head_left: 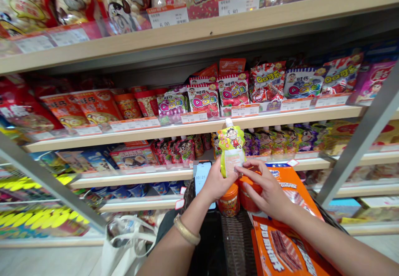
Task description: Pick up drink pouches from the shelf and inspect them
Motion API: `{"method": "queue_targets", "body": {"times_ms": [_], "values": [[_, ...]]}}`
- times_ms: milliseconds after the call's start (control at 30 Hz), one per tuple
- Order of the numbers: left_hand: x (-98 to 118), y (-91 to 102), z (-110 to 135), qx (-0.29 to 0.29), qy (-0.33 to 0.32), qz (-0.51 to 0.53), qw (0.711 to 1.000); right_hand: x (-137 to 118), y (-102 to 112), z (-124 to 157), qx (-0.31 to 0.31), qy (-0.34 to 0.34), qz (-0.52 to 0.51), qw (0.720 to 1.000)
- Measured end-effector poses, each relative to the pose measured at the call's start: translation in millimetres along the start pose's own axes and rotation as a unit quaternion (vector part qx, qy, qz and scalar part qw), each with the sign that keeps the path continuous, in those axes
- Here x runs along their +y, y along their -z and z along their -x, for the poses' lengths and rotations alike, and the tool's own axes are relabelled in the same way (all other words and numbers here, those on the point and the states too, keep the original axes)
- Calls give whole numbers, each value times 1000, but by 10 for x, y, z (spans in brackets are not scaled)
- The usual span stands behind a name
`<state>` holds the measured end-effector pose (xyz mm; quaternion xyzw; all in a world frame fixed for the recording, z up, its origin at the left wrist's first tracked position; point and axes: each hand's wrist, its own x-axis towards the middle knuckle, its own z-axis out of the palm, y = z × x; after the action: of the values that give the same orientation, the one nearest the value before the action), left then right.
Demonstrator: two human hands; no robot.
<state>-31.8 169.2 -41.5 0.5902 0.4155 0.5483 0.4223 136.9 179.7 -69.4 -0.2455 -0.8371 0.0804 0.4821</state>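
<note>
A yellow-green jelly drink pouch point(232, 145) with a white spout cap is upright in front of me, its printed back panel facing me. My left hand point(218, 178) is closed around its lower left side. My right hand point(263, 184) is beside the pouch's lower right, fingers apart and partly bent, the index fingertip at the pouch's edge. Below the hands, an orange-lidded tub point(229, 201) and a red-orange container point(249, 197) stand in a dark woven basket point(238, 242). Orange snack packs point(280, 242) lie in the basket under my right forearm.
A phone point(204, 180) showing a timer stands at the basket's left. The shelf point(162, 132) ahead holds gummy candy bags point(233, 89); more spouted pouches point(274, 141) line the shelf below. A white tote bag point(127, 242) hangs at lower left. Grey posts point(349, 143) flank the shelves.
</note>
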Motion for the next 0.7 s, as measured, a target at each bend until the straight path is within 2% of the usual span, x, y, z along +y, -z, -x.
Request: {"method": "queue_targets", "body": {"times_ms": [267,433,533,700], "values": [[-69,-2,-11,-1,-33,-71,997,-10,-8,-2,-3,-32,0,999],[-133,10,-14,-39,-140,-181,973,15,-28,-5,-1,-54,-19,998],[-131,18,8,-71,-174,-218,958,48,-48,-4,15,-74,-26,997],[-74,-10,63,-106,-201,-278,933,75,-74,-19,30,-177,-40,983]]}}
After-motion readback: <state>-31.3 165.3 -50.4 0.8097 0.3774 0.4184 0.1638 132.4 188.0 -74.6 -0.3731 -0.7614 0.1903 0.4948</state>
